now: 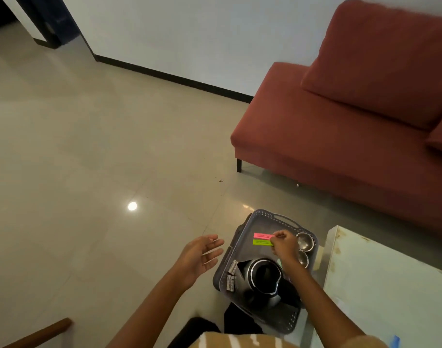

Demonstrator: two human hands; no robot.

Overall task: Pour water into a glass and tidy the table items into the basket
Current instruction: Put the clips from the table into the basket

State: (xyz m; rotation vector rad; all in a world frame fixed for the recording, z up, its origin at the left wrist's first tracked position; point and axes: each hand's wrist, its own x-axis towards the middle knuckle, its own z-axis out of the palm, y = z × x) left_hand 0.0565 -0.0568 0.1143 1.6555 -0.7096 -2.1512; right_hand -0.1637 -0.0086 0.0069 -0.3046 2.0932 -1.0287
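Observation:
A grey perforated basket (242,249) stands low beside the table. Inside it lie a black kettle (263,277) on its side, several small batteries (231,275) at the left wall and two steel cups (304,241) at the right. My right hand (285,243) is over the basket, fingers pinched on a pink and green sticky-note pad (262,239) held just above the basket floor. My left hand (202,254) hovers open to the left of the basket, palm up, holding nothing.
A white table (390,277) with stained edges fills the lower right. A red sofa (353,109) stands behind the basket. Glossy beige floor tiles (89,159) spread to the left. A wooden edge (39,334) shows at the bottom left.

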